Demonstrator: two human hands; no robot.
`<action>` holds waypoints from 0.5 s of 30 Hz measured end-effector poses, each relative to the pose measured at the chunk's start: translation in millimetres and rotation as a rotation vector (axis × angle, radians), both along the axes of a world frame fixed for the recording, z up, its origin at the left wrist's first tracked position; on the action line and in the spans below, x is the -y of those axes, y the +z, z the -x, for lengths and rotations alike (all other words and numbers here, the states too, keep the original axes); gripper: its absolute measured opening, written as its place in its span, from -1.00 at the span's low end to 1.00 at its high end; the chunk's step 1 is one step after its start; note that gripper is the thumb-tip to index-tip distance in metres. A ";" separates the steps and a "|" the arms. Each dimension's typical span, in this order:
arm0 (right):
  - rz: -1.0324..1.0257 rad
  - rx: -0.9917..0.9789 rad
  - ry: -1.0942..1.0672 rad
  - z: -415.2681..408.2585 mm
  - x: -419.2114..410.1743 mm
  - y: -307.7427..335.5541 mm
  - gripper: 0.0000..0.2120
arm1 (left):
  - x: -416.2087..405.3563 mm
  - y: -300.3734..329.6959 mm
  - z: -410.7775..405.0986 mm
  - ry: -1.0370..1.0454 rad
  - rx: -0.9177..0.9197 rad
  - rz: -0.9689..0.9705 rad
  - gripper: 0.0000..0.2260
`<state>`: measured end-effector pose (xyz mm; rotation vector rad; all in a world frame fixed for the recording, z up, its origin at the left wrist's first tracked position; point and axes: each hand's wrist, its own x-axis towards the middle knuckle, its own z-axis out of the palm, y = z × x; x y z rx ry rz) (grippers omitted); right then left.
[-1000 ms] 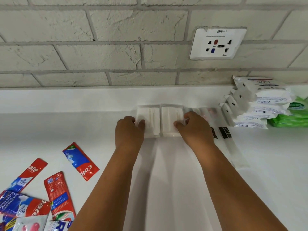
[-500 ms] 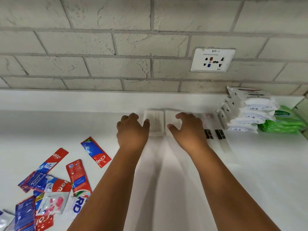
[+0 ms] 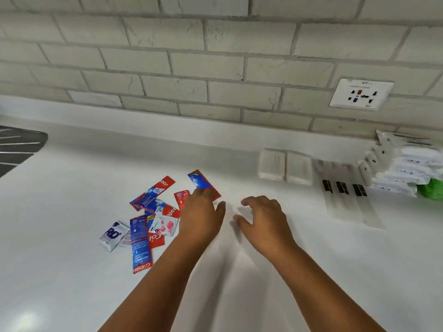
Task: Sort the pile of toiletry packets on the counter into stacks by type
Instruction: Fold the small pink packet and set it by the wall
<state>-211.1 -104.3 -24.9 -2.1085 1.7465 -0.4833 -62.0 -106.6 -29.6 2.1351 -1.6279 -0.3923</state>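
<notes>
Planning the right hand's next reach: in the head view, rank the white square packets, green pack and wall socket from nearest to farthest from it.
From the right hand:
1. White square packets, just beyond it.
2. Green pack, far right edge.
3. Wall socket, up on the brick wall.

Red-and-blue toothpaste sachets lie scattered and overlapping at left; two white packets sit side by side, clear sleeves and stacked white packs at right.
</notes>
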 end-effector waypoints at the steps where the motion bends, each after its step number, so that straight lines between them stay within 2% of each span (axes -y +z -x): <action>1: -0.010 -0.009 0.024 -9.7 -9.1 -5.1 -0.58 | -8.0 -3.2 -13.8 -0.002 0.002 -0.029 -0.66; 5: -0.045 0.005 0.090 -42.5 -36.9 -26.1 -0.61 | -35.6 -12.9 -61.4 -0.048 -0.010 -0.124 -0.71; 8: -0.047 0.011 0.082 -64.9 -47.2 -37.5 -0.57 | -51.6 -24.4 -86.1 -0.124 0.017 -0.087 -0.73; 12: -0.029 -0.013 -0.008 -88.8 -50.1 -45.7 -0.43 | -59.7 -35.2 -102.0 -0.236 0.145 -0.074 -0.60; 15: -0.021 -0.038 -0.047 -96.3 -48.6 -49.5 -0.41 | -59.9 -37.6 -104.7 -0.287 0.226 -0.078 -0.52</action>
